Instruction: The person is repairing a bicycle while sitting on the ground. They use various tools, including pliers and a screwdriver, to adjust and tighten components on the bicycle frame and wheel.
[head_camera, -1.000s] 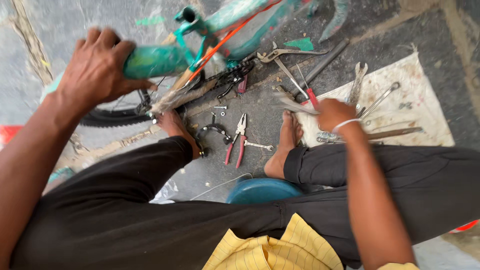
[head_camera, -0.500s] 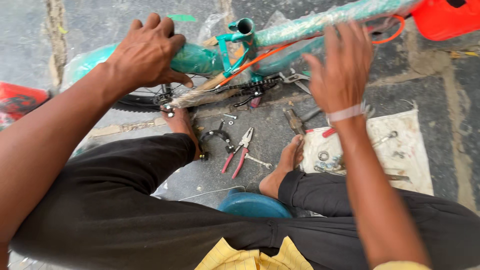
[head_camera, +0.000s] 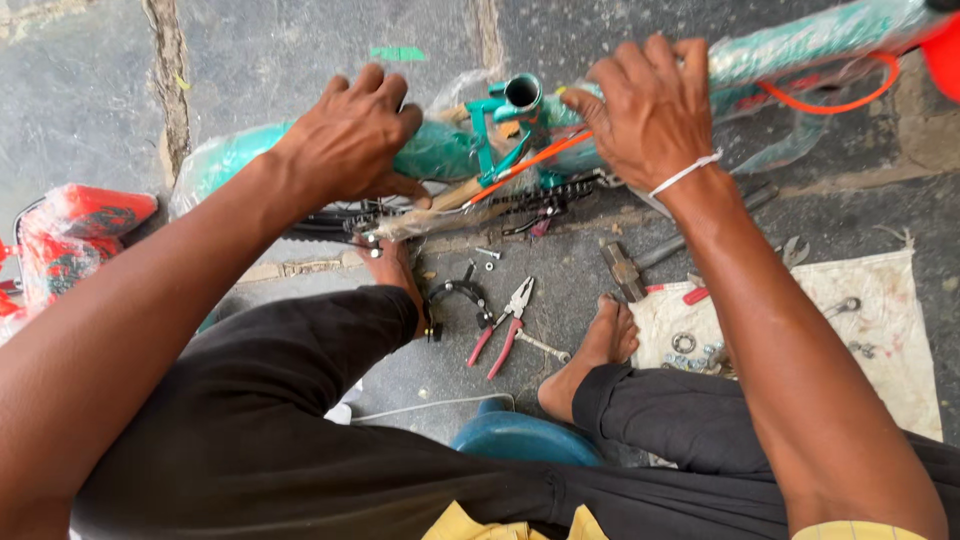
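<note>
At the far left edge, a red part wrapped in plastic (head_camera: 75, 235) is seen on the grey stone floor (head_camera: 90, 90). Next to it, the teal bicycle frame (head_camera: 440, 150), covered with clear plastic film, is laid across the upper part of the view, from the left side up to the right corner. The left hand (head_camera: 350, 140) is placed on top of the left tube of the frame, with the fingers bent over it and pressed down, so the tube is gripped from above. Just below this hand the black chain (head_camera: 530, 195) and a wooden stick (head_camera: 450, 200) are seen, close to the frame. Between the two hands the open end of the seat tube (head_camera: 522, 92) is visible, and an orange cable (head_camera: 530, 160) runs from there to the right along the frame.

Lower, on the floor between the bare feet, red-handled pliers (head_camera: 505, 335) are laid, with a black brake arm (head_camera: 455, 295) just beside them at the left. A blue stool (head_camera: 525, 440) is partly seen under the black trousers.

The right hand (head_camera: 650, 110) is closed over the right tube of the frame, the fingers curled around its top. A white band is worn on this wrist. Below, a hammer (head_camera: 625, 270) lies near a white cloth (head_camera: 890, 340), on which some nuts and washers (head_camera: 690, 350) are kept.
</note>
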